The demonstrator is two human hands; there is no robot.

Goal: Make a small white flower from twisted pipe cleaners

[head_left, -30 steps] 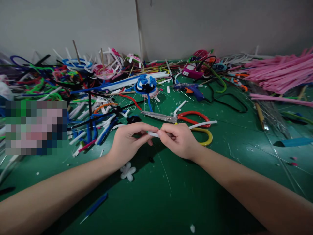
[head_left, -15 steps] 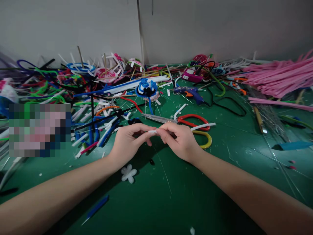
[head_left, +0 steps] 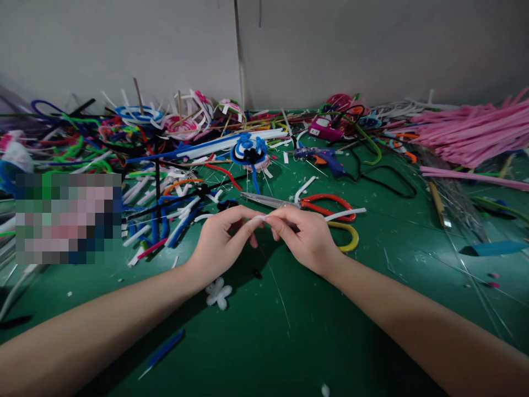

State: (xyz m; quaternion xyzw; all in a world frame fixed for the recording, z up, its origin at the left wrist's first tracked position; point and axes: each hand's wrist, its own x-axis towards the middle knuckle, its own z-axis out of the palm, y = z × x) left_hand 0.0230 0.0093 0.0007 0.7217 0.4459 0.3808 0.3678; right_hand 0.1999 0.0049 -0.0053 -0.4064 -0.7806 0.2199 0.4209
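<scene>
Both hands pinch a white pipe cleaner (head_left: 346, 214) at its middle, fingertips almost touching. Thumb and fingers of my left hand (head_left: 221, 237) close on it from the left, and a white end shows beyond the knuckles. My right hand (head_left: 308, 234) grips it from the right, its other end sticking out past the hand. Just behind my right hand lie scissors (head_left: 326, 204) with red and yellow handles, their blades partly covered. A white fuzzy flower (head_left: 219, 293) lies on the green table (head_left: 264, 342) below my left wrist.
A blue glue gun (head_left: 320, 157) rests behind the scissors. Cut blue and white pipe cleaner pieces (head_left: 163, 220) are heaped at left, and a pink pipe cleaner bundle (head_left: 475, 129) lies at right. A blue pointed tool (head_left: 165, 348) is near the front.
The hands stay in nearly the same place. Less of the white pipe cleaner shows between the fingertips, which have drawn slightly closer together.
</scene>
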